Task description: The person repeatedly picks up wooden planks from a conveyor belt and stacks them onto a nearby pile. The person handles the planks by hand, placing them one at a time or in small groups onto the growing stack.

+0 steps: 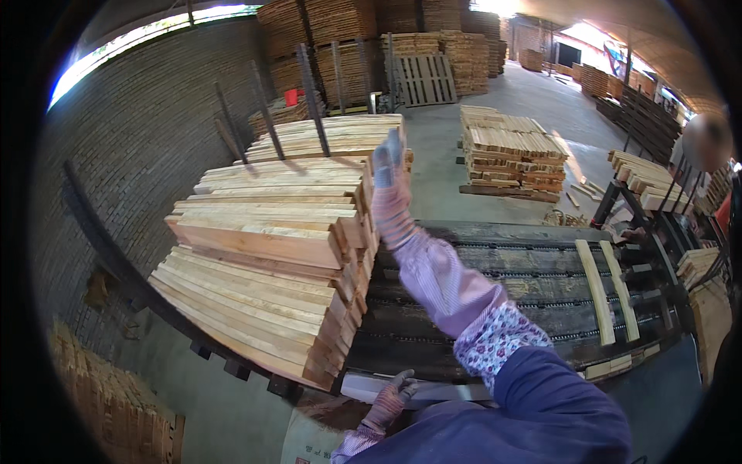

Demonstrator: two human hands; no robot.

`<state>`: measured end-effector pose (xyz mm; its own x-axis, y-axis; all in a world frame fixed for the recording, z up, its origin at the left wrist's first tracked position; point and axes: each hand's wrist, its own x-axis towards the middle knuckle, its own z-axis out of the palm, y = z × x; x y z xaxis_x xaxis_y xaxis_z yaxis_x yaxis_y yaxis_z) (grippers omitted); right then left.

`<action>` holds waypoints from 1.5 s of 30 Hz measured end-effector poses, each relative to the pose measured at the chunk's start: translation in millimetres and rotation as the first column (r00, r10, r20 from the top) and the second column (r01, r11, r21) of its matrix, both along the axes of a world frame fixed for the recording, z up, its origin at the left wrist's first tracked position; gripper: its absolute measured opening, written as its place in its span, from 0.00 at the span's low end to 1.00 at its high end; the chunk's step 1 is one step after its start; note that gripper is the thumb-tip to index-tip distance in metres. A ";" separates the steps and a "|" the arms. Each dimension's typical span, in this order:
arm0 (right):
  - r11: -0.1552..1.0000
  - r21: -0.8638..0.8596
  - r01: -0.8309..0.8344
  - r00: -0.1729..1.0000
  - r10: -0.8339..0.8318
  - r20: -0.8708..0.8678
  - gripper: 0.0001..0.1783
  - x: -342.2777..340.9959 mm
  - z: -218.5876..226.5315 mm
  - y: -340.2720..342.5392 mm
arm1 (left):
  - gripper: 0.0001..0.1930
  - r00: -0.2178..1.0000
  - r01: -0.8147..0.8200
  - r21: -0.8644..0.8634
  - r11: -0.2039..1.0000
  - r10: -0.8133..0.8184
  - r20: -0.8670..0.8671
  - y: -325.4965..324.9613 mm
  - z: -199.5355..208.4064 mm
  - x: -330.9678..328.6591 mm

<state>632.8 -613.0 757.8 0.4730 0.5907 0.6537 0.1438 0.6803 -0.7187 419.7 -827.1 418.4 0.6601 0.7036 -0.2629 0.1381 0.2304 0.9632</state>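
Your wood (259,232) is piled beside the black table (533,267), near a brick wall (170,116). Your sleeve (452,286) hides some table. Your right hand (391,174), blurry, is by the wood; your left hand (389,400) is at the white edge (456,393). I can't tell either grip.

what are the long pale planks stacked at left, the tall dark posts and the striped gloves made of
Long pale planks: wood, seemingly bare, given uneven yellow-to-pinkish tones and no gloss. Tall dark posts: probably metal, dull finish, judging by their slim, rigid shape. Striped gloves: likely knitted fabric, matte, snug with soft banding.
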 end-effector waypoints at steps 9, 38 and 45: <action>0.979 0.011 0.202 0.922 -0.194 0.334 0.44 57.9 -36.2 -58.6 | 0.10 0.949 0.209 0.266 0.941 -0.261 0.178 -2.8 249.4 49.5; -0.489 -0.754 0.438 0.867 0.007 0.499 0.61 371.6 -312.7 -557.7 | 0.13 -0.438 0.584 0.788 0.195 -0.742 0.508 -200.1 345.8 384.9; 0.693 -0.420 -0.587 0.417 -0.185 -0.890 0.45 429.5 -341.6 -611.6 | 0.14 -0.375 0.632 0.748 0.204 -0.764 0.525 -259.0 334.4 445.8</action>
